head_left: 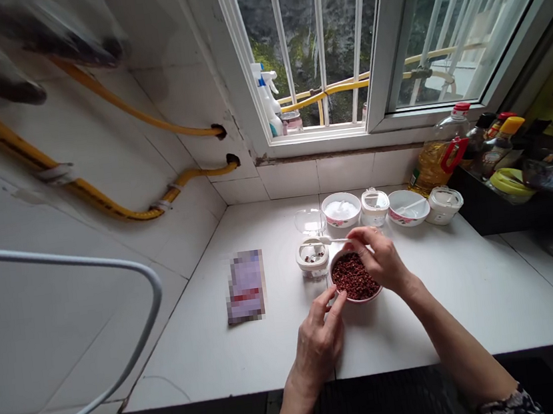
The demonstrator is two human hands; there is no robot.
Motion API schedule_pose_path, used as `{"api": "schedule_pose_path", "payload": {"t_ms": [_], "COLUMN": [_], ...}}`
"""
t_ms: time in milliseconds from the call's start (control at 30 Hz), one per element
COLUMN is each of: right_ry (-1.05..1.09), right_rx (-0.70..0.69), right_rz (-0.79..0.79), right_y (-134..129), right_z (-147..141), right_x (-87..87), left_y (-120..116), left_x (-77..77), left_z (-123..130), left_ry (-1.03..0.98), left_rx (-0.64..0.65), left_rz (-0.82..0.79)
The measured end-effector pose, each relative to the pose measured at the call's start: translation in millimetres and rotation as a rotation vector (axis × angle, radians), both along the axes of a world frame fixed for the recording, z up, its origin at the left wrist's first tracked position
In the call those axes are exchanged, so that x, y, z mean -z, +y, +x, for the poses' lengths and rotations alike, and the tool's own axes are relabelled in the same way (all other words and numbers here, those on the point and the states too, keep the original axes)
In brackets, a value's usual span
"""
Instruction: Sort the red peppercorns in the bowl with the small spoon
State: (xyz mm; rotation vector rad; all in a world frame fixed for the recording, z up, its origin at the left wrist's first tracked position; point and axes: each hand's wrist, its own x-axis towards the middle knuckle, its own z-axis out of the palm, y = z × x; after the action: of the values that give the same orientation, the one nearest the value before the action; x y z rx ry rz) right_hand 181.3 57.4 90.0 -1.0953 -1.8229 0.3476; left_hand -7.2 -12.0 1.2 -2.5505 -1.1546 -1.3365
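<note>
A bowl (362,300) full of dark red Sichuan peppercorns (355,276) stands on the white counter. My left hand (319,332) holds its near left rim between thumb and fingers. Pinched in my right hand (376,258) is a small white spoon (335,240), which points left above the bowl's far side. The spoon's head is over the right edge of an open seasoning jar (313,266), close to the bowl's left side. A few dark grains lie in the jar's mouth. Behind the jar, a clear lid (309,221) rests on the counter.
Along the back stand a bowl of white granules (341,208), a lidded jar (375,205), a bowl with a white spoon (408,208) and another jar (445,205). An oil bottle (436,157) is at the right. A purple packet (246,286) lies left.
</note>
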Motion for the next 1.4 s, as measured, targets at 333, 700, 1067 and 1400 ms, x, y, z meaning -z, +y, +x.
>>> {"api": "schedule_pose_path", "payload": {"t_ms": [333,700,1067,1400], "right_ry": [-0.296,-0.135,0.208,0.327], "right_rx": [0.029,-0.031,-0.043,-0.006], "right_rz": [0.062,-0.086,-0.356,-0.498], "right_y": [6,0,1,6], "right_z": [37,34,33,32], "right_x": [8.8,5.9,4.2,11.2], "left_y": [0,-1,-1,0], "left_x": [-0.9,-2.7,-2.2,-2.6], "left_z": [1,0,1,1], "left_ry": [-0.007,0.004,0.0,-0.002], "left_rx": [-0.011,-0.012,-0.014,-0.005], "left_rz": [0.004,-0.004,0.002,0.011]}}
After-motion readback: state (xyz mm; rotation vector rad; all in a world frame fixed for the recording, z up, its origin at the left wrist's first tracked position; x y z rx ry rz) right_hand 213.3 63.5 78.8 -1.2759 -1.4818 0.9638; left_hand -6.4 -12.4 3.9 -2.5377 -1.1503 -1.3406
